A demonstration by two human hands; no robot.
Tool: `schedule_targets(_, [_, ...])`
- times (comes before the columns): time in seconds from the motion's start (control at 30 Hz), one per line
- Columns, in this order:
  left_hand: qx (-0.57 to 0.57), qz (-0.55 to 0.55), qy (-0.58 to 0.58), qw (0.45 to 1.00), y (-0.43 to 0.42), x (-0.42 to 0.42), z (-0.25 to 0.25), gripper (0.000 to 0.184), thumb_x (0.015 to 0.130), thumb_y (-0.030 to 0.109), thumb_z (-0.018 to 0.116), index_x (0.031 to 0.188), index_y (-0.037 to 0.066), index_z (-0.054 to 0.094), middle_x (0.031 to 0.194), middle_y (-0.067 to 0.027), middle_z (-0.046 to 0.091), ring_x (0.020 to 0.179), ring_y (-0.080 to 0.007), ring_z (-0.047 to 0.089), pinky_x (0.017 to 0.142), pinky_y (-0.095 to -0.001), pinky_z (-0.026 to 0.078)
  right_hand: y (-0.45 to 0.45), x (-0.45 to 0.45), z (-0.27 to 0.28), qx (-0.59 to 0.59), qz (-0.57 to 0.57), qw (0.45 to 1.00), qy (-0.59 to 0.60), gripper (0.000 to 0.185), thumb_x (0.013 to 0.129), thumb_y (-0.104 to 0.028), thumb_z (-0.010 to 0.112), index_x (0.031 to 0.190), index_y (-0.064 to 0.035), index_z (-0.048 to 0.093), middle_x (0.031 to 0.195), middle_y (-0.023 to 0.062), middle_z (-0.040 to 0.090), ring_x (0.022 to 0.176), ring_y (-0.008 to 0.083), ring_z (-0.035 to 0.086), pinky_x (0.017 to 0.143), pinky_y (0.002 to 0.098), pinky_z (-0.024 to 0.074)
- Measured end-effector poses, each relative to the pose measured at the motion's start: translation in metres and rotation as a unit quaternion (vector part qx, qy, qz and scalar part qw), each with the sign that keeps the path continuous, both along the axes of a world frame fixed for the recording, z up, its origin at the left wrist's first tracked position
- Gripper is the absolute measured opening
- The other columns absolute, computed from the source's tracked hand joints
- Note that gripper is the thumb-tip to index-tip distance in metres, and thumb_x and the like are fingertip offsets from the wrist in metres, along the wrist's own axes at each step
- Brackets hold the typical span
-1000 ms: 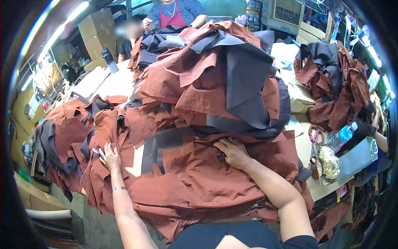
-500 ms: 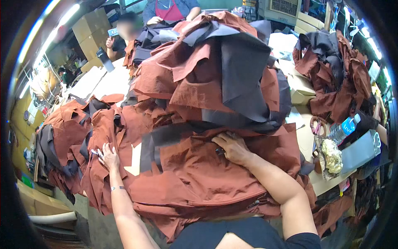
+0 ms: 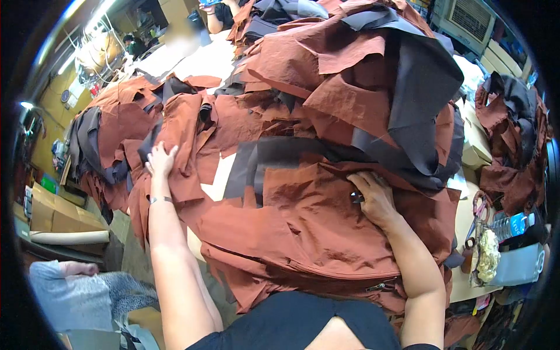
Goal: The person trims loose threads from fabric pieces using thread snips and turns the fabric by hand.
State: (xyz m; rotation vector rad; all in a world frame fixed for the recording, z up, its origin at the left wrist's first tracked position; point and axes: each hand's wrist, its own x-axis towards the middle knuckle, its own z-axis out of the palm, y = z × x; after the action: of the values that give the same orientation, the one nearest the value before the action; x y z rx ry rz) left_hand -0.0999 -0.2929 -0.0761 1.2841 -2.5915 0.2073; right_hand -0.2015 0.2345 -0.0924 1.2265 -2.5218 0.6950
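A rust-brown garment (image 3: 326,233) with a zip (image 3: 373,286) along its lower edge lies spread in front of me. My right hand (image 3: 373,198) rests on its upper part, fingers curled down. A small dark, shiny object (image 3: 356,198) shows at those fingers, too small to name. Off to the left, my left hand (image 3: 160,160) touches a heap of rust-brown cloth (image 3: 181,125), its fingers spread. Dark grey fabric (image 3: 248,169) lies between my hands, beyond the garment's edge.
A tall pile of rust and grey cloth pieces (image 3: 361,76) rises behind the garment. At the right are scissors (image 3: 479,204), a water bottle (image 3: 513,224) and a clear plastic container (image 3: 516,262). A person (image 3: 76,297) is at lower left; another person's hand (image 3: 216,17) shows at the back.
My view has turned left, so the pile and table appear farther right. My left hand has shifted farther up the cloth heap. My right hand stays on the garment. A person appears at lower left.
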Motion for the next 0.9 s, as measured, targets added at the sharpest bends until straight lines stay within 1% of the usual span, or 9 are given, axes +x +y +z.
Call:
schedule_targets(0.13, [0.006,-0.056,0.047,0.997,-0.014,0.001,-0.01,0.035,0.083,0.037,0.052,0.099,0.005,0.051,0.094,-0.0237,0.058,0.086,-0.0422,0.055,0.073,-0.0484,0.043,-0.001,0.0,0.0,0.011,-0.001,1.0,-0.01,0.045,0.064,0.001,0.054,0.108,-0.0083,0.053,0.104,0.0091,0.053,0.097,0.0317,0.049,0.08,0.0405,0.0425])
schedule_targets(0.27, [-0.011,-0.073,0.256,0.964,-0.04,-0.012,0.045,0.03,0.087,0.033,0.049,0.088,0.004,0.059,0.093,-0.0205,0.061,0.087,-0.0363,0.058,0.075,-0.043,0.043,0.0,-0.001,0.0,0.022,0.0,1.0,-0.017,0.049,0.063,0.002,0.055,0.111,-0.0079,0.052,0.108,0.0106,0.052,0.099,0.0319,0.049,0.083,0.0408,0.042])
schedule_targets(0.33, [0.175,-0.201,0.434,0.861,-0.063,-0.013,0.082,0.035,0.089,0.031,0.049,0.106,0.001,0.052,0.1,-0.0112,0.06,0.096,-0.0235,0.057,0.081,-0.0357,0.044,0.001,-0.003,-0.004,0.023,-0.004,1.0,-0.019,0.05,0.063,0.002,0.055,0.112,-0.0082,0.052,0.109,0.0118,0.052,0.1,0.0324,0.049,0.083,0.0409,0.0418])
schedule_targets(0.4, [0.368,-0.241,0.603,0.666,-0.001,-0.014,0.117,0.031,0.09,0.026,0.048,0.105,0.0,0.055,0.107,-0.0036,0.057,0.096,-0.0167,0.054,0.088,-0.0291,0.04,0.001,-0.003,-0.007,0.012,-0.008,1.0,-0.011,0.048,0.064,0.003,0.054,0.11,-0.008,0.053,0.106,0.0121,0.053,0.097,0.0325,0.049,0.081,0.0412,0.0419])
schedule_targets(0.47, [0.527,-0.288,0.518,0.61,0.093,-0.013,0.142,0.037,0.088,0.024,0.052,0.118,0.003,0.045,0.109,-0.0046,0.053,0.091,-0.0133,0.055,0.085,-0.0263,0.042,-0.001,-0.003,-0.009,-0.007,-0.014,1.0,0.007,0.042,0.065,0.004,0.052,0.105,-0.0074,0.054,0.099,0.0115,0.055,0.091,0.0323,0.051,0.076,0.0416,0.0423])
schedule_targets(0.53, [0.531,-0.387,0.439,0.613,0.127,-0.02,0.128,0.04,0.086,0.019,0.054,0.12,0.002,0.041,0.11,-0.0073,0.052,0.095,-0.0145,0.054,0.084,-0.0261,0.044,-0.001,-0.004,0.0,0.014,-0.002,1.0,-0.02,0.047,0.064,0.004,0.053,0.109,-0.0088,0.054,0.104,0.0133,0.055,0.096,0.0335,0.051,0.08,0.0405,0.0435])
schedule_targets(0.67, [0.673,-0.4,0.366,0.503,0.202,-0.039,0.09,0.035,0.085,0.011,0.055,0.117,0.003,0.042,0.115,-0.0105,0.047,0.099,-0.0231,0.054,0.08,-0.0359,0.049,0.001,0.001,0.028,-0.079,0.07,0.994,-0.027,0.053,0.06,0.007,0.055,0.11,-0.0089,0.053,0.105,0.0144,0.056,0.092,0.0337,0.055,0.075,0.0376,0.0475])
schedule_targets(0.8, [0.63,-0.353,0.282,0.632,0.217,-0.041,0.055,0.033,0.087,0.011,0.05,0.118,0.005,0.042,0.112,-0.0093,0.05,0.099,-0.0191,0.053,0.083,-0.0316,0.047,0.0,0.015,0.064,-0.091,0.132,0.986,0.043,0.056,0.055,0.002,0.065,0.109,-0.0069,0.053,0.101,0.0125,0.056,0.077,0.03,0.059,0.065,0.0331,0.0495])
schedule_targets(0.9, [0.614,-0.367,0.264,0.647,0.222,-0.03,0.051,0.031,0.087,0.012,0.052,0.116,0.003,0.045,0.111,-0.007,0.05,0.097,-0.0157,0.052,0.084,-0.0295,0.044,-0.007,0.029,0.075,-0.071,0.191,0.977,0.059,0.059,0.055,-0.015,0.073,0.11,-0.0088,0.052,0.101,0.0099,0.055,0.068,0.0265,0.058,0.058,0.0309,0.048])
